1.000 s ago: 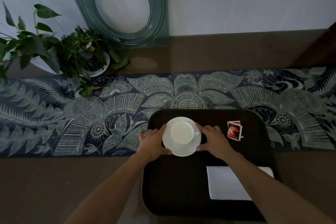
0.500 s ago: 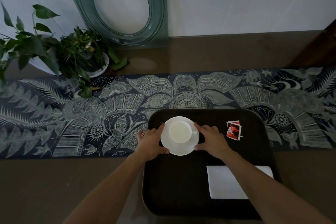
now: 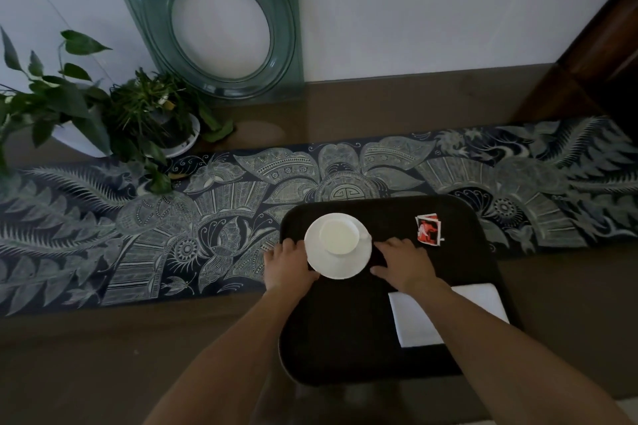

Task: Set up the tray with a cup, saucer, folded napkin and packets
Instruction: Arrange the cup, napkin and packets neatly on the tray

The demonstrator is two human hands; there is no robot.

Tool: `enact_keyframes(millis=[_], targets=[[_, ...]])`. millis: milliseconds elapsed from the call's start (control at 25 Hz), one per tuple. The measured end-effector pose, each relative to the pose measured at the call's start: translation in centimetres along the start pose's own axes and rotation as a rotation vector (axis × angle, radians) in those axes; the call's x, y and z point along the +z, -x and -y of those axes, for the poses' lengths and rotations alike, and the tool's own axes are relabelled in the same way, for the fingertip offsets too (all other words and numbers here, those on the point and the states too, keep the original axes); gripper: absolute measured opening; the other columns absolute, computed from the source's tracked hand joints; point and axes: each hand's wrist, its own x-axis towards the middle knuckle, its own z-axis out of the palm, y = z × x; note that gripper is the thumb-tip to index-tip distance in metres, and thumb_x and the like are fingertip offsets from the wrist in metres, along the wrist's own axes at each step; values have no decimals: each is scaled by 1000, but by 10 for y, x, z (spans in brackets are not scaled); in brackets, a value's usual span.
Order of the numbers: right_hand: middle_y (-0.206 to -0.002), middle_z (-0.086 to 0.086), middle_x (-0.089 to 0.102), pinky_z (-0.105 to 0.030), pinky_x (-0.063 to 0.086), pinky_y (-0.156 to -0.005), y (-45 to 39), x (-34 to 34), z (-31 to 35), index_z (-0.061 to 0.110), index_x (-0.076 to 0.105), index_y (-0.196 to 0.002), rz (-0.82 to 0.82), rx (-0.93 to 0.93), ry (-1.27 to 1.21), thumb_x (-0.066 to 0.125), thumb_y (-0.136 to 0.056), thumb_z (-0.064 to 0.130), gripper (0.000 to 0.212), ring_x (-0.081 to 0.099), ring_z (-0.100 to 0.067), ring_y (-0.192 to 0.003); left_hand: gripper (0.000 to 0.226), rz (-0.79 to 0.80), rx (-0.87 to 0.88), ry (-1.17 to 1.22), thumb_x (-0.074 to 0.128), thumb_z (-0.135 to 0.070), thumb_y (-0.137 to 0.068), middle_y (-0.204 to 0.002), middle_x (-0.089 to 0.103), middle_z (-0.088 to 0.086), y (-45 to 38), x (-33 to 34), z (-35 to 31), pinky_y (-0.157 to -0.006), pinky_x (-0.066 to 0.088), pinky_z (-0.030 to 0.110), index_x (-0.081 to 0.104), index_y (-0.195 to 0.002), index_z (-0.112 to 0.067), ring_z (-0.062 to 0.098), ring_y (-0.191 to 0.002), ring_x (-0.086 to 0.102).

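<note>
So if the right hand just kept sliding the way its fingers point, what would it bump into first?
Most likely the saucer: the right hand lies on the tray with fingers aimed up-left at its rim, the cup just behind. Exact gap is unclear.

tray (image 3: 345, 338) black | cup (image 3: 339, 235), saucer (image 3: 340, 264), napkin (image 3: 414, 321) white | packets (image 3: 429, 229) apparently red-white
</note>
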Motion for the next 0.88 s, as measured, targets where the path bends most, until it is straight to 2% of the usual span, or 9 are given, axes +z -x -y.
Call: enact_keyframes(millis=[120,280,440,600,880], targets=[[-142,-5,45,-49,35,-105,19,1,-10,25,43,-141,55,-14,118,52,-93,45,53,39,-27,-130,46,-16,-44,-12,58,-48,-86,-124,51,6,19,3,-3,-104,33,44,54,-122,-19,26,-119,48],[-140,-6,46,-51,32,-107,37,4,-32,26,44,-141,144,-28,183,48,-95,44,49,39,-27,-130,50,224,77,18,57,-52,-86,-126,52,5,35,6,-19,-97,40,43,55,-125,-22,25,-116,50],[-137,-4,48,-51,32,-106,53,10,-69,29,46,-139,172,-48,191,47,-95,43,46,41,-26,-128,57,391,143,-10,59,-55,-82,-132,51,4,44,14,-52,-99,40,44,53,-131,-26,25,-120,49],[-133,-4,49,-50,34,-103,69,17,-125,28,48,-136,121,-57,210,45,-94,43,44,43,-26,-124,60,407,124,-46,59,-58,-81,-129,49,4,48,22,-100,-100,38,44,51,-133,-28,25,-119,48],[-130,-3,50,-45,37,-100,74,20,-197,25,49,-133,-9,-120,244,51,-91,36,43,42,-24,-123,54,302,22,-67,62,-53,-80,-123,51,1,48,38,-141,-95,37,41,53,-128,-29,22,-113,51]])
